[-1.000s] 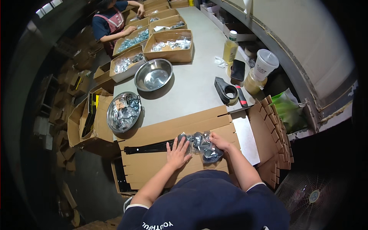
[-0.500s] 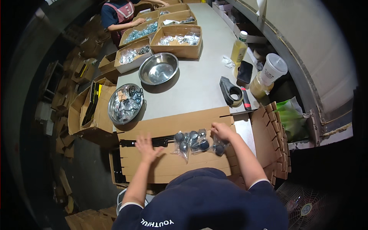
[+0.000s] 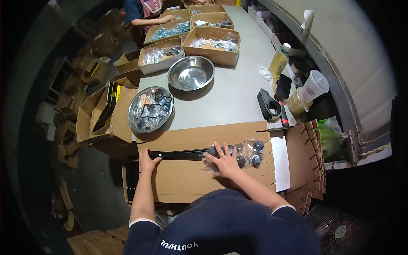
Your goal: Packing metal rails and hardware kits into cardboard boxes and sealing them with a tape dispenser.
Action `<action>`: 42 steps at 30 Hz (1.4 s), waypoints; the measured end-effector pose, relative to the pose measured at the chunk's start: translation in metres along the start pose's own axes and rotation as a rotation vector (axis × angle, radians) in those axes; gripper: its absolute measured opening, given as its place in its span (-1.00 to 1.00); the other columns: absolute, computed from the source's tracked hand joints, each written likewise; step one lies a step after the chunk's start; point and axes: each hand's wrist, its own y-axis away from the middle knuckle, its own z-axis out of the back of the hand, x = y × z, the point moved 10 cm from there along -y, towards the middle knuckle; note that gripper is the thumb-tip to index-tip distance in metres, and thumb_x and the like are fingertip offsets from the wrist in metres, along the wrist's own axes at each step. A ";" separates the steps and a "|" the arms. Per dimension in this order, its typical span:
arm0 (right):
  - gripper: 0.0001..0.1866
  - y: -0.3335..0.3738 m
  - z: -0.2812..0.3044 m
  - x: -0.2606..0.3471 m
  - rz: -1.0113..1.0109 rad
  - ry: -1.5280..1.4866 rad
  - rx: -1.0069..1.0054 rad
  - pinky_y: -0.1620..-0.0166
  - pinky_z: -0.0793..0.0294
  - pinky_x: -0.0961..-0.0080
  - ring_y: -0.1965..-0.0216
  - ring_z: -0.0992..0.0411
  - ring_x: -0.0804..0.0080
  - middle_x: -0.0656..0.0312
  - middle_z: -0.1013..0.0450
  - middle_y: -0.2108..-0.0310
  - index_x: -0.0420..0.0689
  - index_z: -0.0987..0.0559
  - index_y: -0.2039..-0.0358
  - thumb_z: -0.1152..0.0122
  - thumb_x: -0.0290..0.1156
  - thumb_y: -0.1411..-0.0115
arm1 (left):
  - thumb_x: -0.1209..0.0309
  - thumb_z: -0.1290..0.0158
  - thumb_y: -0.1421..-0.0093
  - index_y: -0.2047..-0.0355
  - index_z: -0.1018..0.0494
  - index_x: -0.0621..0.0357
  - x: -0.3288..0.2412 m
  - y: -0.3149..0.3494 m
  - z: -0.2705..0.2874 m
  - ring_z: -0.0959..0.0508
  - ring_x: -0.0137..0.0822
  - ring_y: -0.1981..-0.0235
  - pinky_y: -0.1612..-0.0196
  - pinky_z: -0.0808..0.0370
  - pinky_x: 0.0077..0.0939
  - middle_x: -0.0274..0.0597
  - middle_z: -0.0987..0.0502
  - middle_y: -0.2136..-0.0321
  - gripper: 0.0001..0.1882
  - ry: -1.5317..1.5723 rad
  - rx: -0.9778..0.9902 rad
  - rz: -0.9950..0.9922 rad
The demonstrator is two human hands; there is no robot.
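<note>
A bundle of long black metal bars lies across a flat sheet of brown cardboard. My left hand is closed around the bars' left end, thumb toward me. At their other end my right hand rests with fingers spread over clear plastic bags holding round dark grey pieces. Part of these bags is hidden under that hand. Just to its right lies another clear bag with round dark grey pieces, not touched by either hand.
Beyond the cardboard stand a steel bowl and a steel dish of bagged parts. A tape dispenser, phone and bottle line the right. A co-worker's hand is at the far parts boxes.
My left hand has gone from open above the bars to closed on their left end. My right hand has moved left from the rightmost bag and spread over the other bags.
</note>
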 end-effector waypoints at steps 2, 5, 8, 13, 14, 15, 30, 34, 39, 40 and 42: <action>-0.10 -0.023 -0.020 -0.004 -0.010 -0.048 0.014 -0.21 -0.02 -0.34 -0.31 -0.03 -0.14 0.01 -0.07 -0.30 0.41 -0.31 -0.20 -0.52 -0.03 0.22 | 0.22 -0.49 0.29 -0.05 -0.32 0.20 0.008 0.007 -0.003 -0.29 0.09 -0.12 -0.19 -0.27 -0.14 0.11 -0.32 -0.03 -0.11 -0.020 -0.059 -0.010; -0.25 -0.035 -0.033 -0.014 0.028 -0.196 -0.086 -0.15 -0.15 -0.18 -0.18 -0.21 -0.09 -0.03 -0.25 -0.12 0.19 -0.40 -0.07 -0.49 -0.14 0.20 | 0.24 -0.50 0.32 -0.05 -0.31 0.20 0.013 0.015 -0.008 -0.30 0.08 -0.09 -0.17 -0.28 -0.13 0.10 -0.33 0.01 -0.09 0.032 -0.133 -0.014; -0.29 -0.028 -0.028 -0.011 0.071 -0.346 -0.132 -0.16 -0.14 -0.18 -0.15 -0.25 0.03 0.00 -0.32 -0.03 0.02 -0.39 -0.06 -0.45 -0.19 0.14 | 0.27 -0.50 0.31 -0.05 -0.31 0.20 0.009 0.018 -0.011 -0.31 0.06 -0.09 -0.15 -0.32 -0.15 0.07 -0.32 0.00 -0.10 0.106 -0.115 0.034; -0.27 -0.031 -0.031 -0.009 -0.240 -0.116 -0.174 -0.29 0.15 -0.34 -0.30 -0.13 0.15 0.13 -0.22 -0.23 0.05 -0.22 -0.29 -0.17 -0.01 -0.16 | 0.29 -0.47 0.26 -0.08 -0.30 0.21 -0.005 0.025 -0.013 -0.29 0.06 -0.12 -0.20 -0.28 -0.14 0.06 -0.28 -0.06 -0.12 0.191 -0.109 -0.004; -0.26 -0.031 -0.036 -0.015 -0.338 -0.088 -0.142 -0.31 0.20 -0.33 -0.35 -0.06 0.17 0.17 -0.15 -0.31 0.09 -0.16 -0.34 -0.10 0.06 -0.21 | 0.29 -0.46 0.24 -0.10 -0.29 0.21 -0.005 0.026 -0.015 -0.28 0.08 -0.13 -0.21 -0.26 -0.13 0.08 -0.27 -0.08 -0.12 0.200 -0.099 0.000; -0.26 -0.033 -0.035 -0.016 -0.337 -0.080 -0.142 -0.31 0.20 -0.33 -0.35 -0.06 0.17 0.17 -0.15 -0.31 0.09 -0.16 -0.34 -0.10 0.06 -0.21 | 0.29 -0.46 0.24 -0.10 -0.29 0.21 -0.006 0.026 -0.017 -0.28 0.08 -0.13 -0.21 -0.26 -0.13 0.08 -0.27 -0.08 -0.12 0.207 -0.099 0.001; -0.31 -0.044 -0.044 -0.019 -0.576 0.120 0.088 -0.30 0.43 -0.42 -0.46 0.31 0.08 0.37 0.26 -0.47 0.31 0.07 -0.42 0.16 0.03 -0.33 | 0.08 -0.22 -0.10 -0.32 0.01 0.26 -0.015 0.035 -0.008 0.00 0.27 -0.30 -0.30 -0.09 0.03 0.23 0.14 -0.33 -0.05 0.203 -0.011 -0.129; -0.23 -0.052 -0.031 -0.011 -0.600 0.124 0.145 -0.29 0.51 -0.41 -0.46 0.44 0.06 0.34 0.35 -0.48 0.33 0.11 -0.42 0.20 0.23 -0.28 | 0.01 -0.16 -0.14 -0.34 0.05 0.26 -0.017 0.031 -0.006 0.06 0.25 -0.33 -0.32 0.01 0.06 0.24 0.27 -0.36 -0.04 0.187 0.109 -0.167; -0.24 -0.110 0.002 0.008 -0.424 0.057 -0.002 -0.28 0.19 -0.33 -0.41 0.23 -0.12 0.10 0.16 -0.42 0.15 -0.07 -0.38 0.01 0.12 -0.24 | 0.17 -0.15 -0.14 -0.28 -0.14 0.18 -0.048 -0.005 0.061 -0.06 0.13 -0.30 -0.28 0.08 0.14 0.16 0.08 -0.34 -0.24 0.090 -0.127 -0.305; -0.27 -0.136 0.024 0.025 -0.274 -0.018 -0.174 -0.28 0.05 -0.25 -0.38 0.10 -0.13 0.02 0.03 -0.38 0.05 -0.16 -0.35 -0.09 0.01 -0.23 | 0.22 -0.14 -0.13 -0.24 -0.22 0.16 -0.059 -0.021 0.083 -0.09 0.09 -0.29 -0.26 0.05 0.14 0.10 -0.02 -0.32 -0.31 0.138 -0.225 -0.431; -0.35 -0.195 0.051 0.043 0.006 -0.091 -0.395 -0.24 -0.15 0.00 -0.28 -0.13 -0.09 -0.04 -0.19 -0.25 -0.12 -0.29 -0.23 -0.23 -0.23 -0.15 | 0.33 -0.14 -0.09 -0.21 -0.25 0.15 -0.085 -0.077 0.084 -0.12 -0.03 -0.30 -0.24 0.01 0.13 -0.04 -0.16 -0.27 -0.34 0.179 -0.178 -0.562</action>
